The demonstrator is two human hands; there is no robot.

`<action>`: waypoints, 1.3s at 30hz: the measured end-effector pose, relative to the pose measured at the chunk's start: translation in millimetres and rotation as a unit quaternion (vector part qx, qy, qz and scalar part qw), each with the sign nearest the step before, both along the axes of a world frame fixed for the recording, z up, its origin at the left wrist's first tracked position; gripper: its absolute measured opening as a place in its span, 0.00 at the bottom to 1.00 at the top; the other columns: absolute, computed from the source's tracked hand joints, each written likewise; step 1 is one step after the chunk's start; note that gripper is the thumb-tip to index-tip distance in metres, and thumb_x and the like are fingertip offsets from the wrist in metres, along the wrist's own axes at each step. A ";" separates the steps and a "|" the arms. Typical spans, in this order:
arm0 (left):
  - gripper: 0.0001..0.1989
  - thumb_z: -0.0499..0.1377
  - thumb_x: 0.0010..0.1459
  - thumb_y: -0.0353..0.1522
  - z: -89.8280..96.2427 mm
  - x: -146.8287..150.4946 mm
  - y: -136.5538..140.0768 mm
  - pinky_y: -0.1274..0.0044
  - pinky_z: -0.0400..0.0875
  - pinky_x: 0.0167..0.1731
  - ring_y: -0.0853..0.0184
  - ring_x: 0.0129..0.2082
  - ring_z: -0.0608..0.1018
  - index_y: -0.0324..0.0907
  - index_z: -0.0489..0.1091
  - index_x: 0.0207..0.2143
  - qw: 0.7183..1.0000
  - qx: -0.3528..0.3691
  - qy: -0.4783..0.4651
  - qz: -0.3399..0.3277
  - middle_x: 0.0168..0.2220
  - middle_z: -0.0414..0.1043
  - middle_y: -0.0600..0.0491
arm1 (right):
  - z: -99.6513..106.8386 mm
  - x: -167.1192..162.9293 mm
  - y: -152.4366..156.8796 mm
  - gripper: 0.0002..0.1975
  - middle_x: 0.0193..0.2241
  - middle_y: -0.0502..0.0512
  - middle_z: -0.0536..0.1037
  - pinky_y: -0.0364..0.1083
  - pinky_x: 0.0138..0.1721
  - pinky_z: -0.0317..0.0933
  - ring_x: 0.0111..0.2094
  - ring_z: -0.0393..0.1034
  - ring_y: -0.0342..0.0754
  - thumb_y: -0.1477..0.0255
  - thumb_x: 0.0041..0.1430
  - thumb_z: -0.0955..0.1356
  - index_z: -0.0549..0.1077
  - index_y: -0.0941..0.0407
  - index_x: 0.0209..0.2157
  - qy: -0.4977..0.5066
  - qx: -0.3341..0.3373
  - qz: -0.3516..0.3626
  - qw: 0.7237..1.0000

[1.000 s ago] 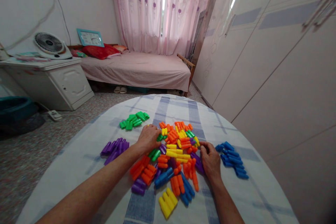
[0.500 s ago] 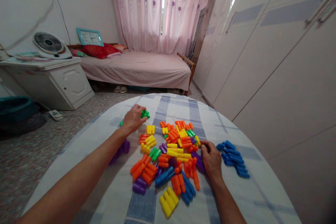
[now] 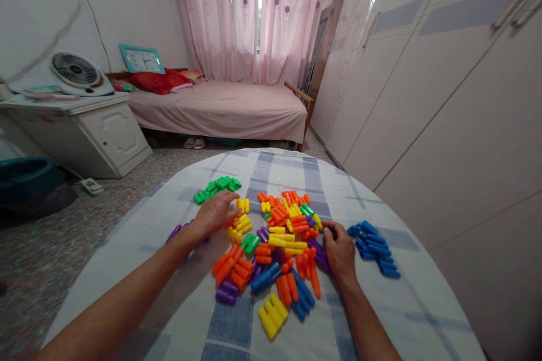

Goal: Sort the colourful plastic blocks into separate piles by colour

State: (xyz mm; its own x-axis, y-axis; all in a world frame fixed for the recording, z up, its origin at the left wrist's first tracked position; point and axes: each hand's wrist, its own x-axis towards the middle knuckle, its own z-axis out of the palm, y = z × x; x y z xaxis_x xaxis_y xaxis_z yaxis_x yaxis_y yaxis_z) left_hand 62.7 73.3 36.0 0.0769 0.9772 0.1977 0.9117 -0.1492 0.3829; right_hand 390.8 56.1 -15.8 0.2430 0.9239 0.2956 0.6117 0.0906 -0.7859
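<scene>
My left hand [image 3: 217,213] hovers over the left side of a mixed heap of plastic building pieces, its fingers apart and nothing seen in them. Just under its fingertips lie yellow pieces [image 3: 243,205] and more yellow ones [image 3: 242,225]. Beyond it sits a group of green pieces [image 3: 218,189]; purple pieces [image 3: 173,232] are partly hidden by my left forearm. My right hand [image 3: 340,248] rests on the cloth at the heap's right edge, fingers loosely bent and apart, beside a purple piece [image 3: 319,254]. Orange pieces [image 3: 288,289] and a yellow piece [image 3: 273,316] lie nearer me.
Blue pieces [image 3: 376,251] form a separate group right of my right hand. Everything lies on a round table with a checked cloth [image 3: 279,166]. Past it stand a bed [image 3: 224,104], a white cabinet [image 3: 108,135] with a fan [image 3: 76,70], and a wardrobe [image 3: 457,124].
My left hand has left the green group and come back toward me, over the yellow pieces. The green group now shows fully. My right hand has stayed in place.
</scene>
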 end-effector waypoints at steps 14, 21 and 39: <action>0.21 0.54 0.55 0.43 -37.0 70.9 -17.2 0.68 0.62 0.53 0.59 0.49 0.73 0.39 0.73 0.43 0.905 -0.003 -0.424 0.031 0.46 0.74 0.47 | -3.8 0.3 1.6 0.16 0.36 0.56 0.77 0.48 0.43 0.61 0.38 0.71 0.51 0.65 0.53 0.59 0.74 0.56 0.36 0.008 0.003 0.008 1.000; 0.26 0.57 0.53 0.47 -36.7 61.2 -22.6 0.69 0.66 0.50 0.58 0.49 0.74 0.37 0.70 0.47 0.782 -0.037 -0.621 0.025 0.48 0.74 0.44 | -2.8 0.5 0.2 0.15 0.35 0.55 0.77 0.47 0.42 0.62 0.37 0.71 0.50 0.66 0.55 0.59 0.73 0.56 0.36 0.025 0.000 0.017 1.000; 0.23 0.57 0.54 0.46 -45.8 53.4 -8.8 0.70 0.66 0.49 0.58 0.48 0.74 0.38 0.72 0.44 0.813 -0.012 -0.581 0.037 0.47 0.74 0.46 | 0.8 -4.5 -1.2 0.14 0.40 0.56 0.75 0.48 0.44 0.62 0.41 0.70 0.50 0.66 0.57 0.60 0.72 0.56 0.40 0.014 -0.006 0.017 1.000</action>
State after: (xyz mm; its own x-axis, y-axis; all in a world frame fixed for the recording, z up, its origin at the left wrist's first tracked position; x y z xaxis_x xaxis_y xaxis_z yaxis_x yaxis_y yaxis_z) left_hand 116.1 64.5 -9.8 -0.2078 0.9752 0.0761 -0.0615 -0.0906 0.9940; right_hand 386.3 54.9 -15.0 0.2195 0.9353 0.2776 0.5859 0.1012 -0.8041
